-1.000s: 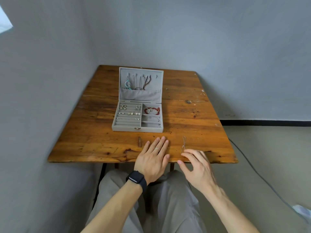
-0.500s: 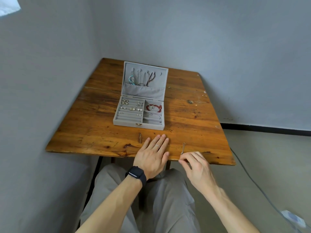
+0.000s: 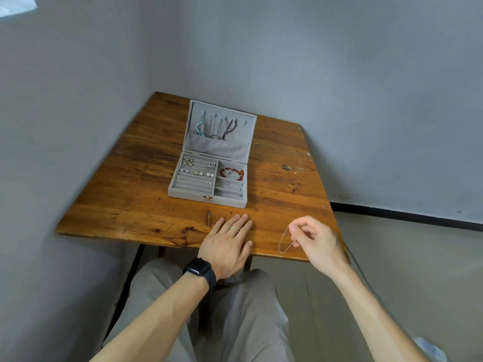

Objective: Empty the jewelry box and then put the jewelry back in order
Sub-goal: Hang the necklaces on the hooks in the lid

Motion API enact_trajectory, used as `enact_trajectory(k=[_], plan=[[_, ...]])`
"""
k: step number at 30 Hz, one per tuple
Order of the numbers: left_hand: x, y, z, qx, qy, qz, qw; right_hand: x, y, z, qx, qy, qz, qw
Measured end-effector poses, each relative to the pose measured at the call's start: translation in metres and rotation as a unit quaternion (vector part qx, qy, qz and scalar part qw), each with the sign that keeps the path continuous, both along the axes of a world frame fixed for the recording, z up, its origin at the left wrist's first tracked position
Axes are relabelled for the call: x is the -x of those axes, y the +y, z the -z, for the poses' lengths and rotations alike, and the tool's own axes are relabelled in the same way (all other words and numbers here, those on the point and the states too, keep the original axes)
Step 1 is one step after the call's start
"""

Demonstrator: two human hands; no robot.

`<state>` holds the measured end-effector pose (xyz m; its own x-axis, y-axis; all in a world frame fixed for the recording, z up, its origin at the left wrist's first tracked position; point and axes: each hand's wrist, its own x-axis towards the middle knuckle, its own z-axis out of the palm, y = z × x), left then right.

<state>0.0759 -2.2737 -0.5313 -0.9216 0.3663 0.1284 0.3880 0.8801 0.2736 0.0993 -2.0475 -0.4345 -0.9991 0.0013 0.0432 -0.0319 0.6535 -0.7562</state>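
Observation:
A grey jewelry box (image 3: 209, 176) stands open on the wooden table (image 3: 136, 199). Necklaces (image 3: 217, 126) hang inside its raised lid, earrings and rings (image 3: 198, 171) sit in the left slots, and a red bracelet (image 3: 232, 172) lies in a right compartment. My right hand (image 3: 313, 241) pinches a thin silver chain (image 3: 283, 241) and holds it just above the table's front edge. Fingers straight, my left hand (image 3: 227, 244) lies flat on the table in front of the box, with a ring on one finger and a dark watch on the wrist.
The table stands in a corner, with grey walls to the left and behind it. Another thin chain (image 3: 277, 148) lies on the wood right of the lid. My grey-trousered legs (image 3: 209, 309) are under the front edge. A cable (image 3: 366, 280) runs along the floor at right.
My right hand has picked the thin silver chain up off the table and lifted it to the right. My head has tilted, and the left hand stays flat.

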Motion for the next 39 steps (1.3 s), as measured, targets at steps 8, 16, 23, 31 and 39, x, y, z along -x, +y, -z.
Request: enact_trajectory(k=[8, 16, 23, 31, 39], plan=[[0.004, 0.004, -0.006, 0.054, -0.026, 0.046, 0.997, 0.005, 0.013, -0.003, -0.038, 0.011, 0.045, 0.998], [0.076, 0.063, -0.07, 0.032, -0.041, 0.088, 0.995, 0.049, 0.038, -0.012, -0.067, 0.042, 0.13, 0.988], [0.159, 0.109, -0.081, 0.028, -0.07, 0.06, 0.995, 0.126, 0.075, -0.018, -0.089, 0.071, 0.164, 0.98], [0.246, 0.145, -0.054, 0.065, -0.099, 0.053, 0.992, 0.232, 0.116, 0.009, -0.145, 0.068, 0.19, 0.969], [0.295, 0.161, -0.021, 0.04, -0.073, 0.023, 0.996, 0.305, 0.11, 0.027, -0.116, 0.06, 0.161, 0.978]])
